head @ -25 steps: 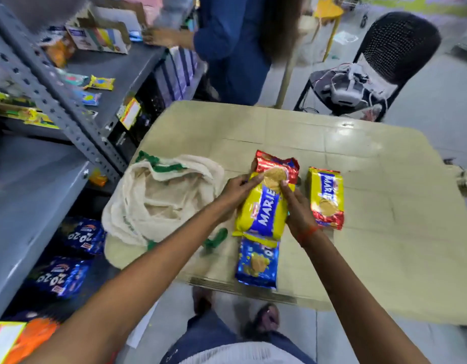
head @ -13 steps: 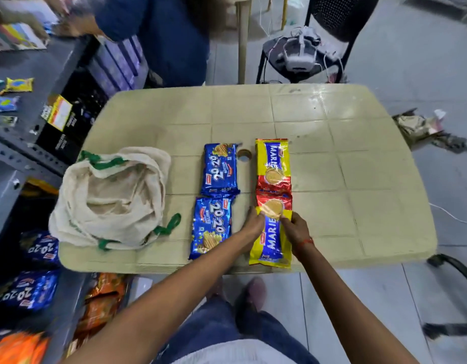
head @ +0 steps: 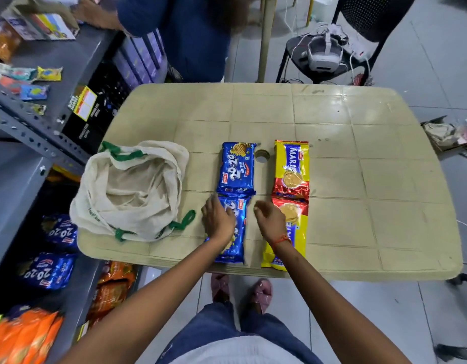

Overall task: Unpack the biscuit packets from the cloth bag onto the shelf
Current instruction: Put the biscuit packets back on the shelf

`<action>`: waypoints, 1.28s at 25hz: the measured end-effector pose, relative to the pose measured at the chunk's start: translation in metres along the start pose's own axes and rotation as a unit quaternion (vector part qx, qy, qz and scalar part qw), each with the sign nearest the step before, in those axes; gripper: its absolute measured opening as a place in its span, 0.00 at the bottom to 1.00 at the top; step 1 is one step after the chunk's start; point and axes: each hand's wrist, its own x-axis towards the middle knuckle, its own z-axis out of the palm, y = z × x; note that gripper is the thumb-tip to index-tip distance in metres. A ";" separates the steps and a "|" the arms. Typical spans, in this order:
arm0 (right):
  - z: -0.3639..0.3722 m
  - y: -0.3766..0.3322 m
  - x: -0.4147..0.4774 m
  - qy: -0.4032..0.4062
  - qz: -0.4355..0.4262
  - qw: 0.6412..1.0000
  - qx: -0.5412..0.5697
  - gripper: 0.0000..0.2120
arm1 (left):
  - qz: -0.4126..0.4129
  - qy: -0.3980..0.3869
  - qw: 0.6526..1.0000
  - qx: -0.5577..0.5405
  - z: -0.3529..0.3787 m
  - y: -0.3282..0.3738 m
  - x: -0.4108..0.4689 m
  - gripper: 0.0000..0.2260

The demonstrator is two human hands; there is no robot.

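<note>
Near blue packet [head: 233, 232]: long axis near-far, under left hand [head: 218, 219].
Left fingers: loosely spread, flat, gripping nothing.
Right hand [head: 272, 219]: half-curled, empty.

head cam | looks steeply down | near table [head: 358, 143]

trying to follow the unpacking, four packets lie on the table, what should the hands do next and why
Probably close the left hand on the near 20-20 packet beneath it and carry it to the shelf on the left; all four packets still lie on the table.
</note>
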 end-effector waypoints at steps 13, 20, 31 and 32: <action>0.030 -0.056 0.047 -0.083 0.011 0.992 -0.090 0.16 | -0.070 -0.027 0.981 -0.180 -0.052 0.006 0.044 0.10; 0.021 -0.100 0.126 -0.013 0.031 0.997 -0.068 0.18 | -0.034 -0.058 0.977 -0.203 -0.049 0.077 0.118 0.10; -0.040 -0.030 0.058 0.113 0.025 0.991 -0.071 0.22 | 0.168 -0.042 0.979 -0.103 0.005 0.056 0.023 0.09; -0.052 -0.009 0.045 0.125 0.048 0.986 -0.095 0.21 | 0.128 -0.134 0.981 -0.064 0.020 0.050 0.005 0.11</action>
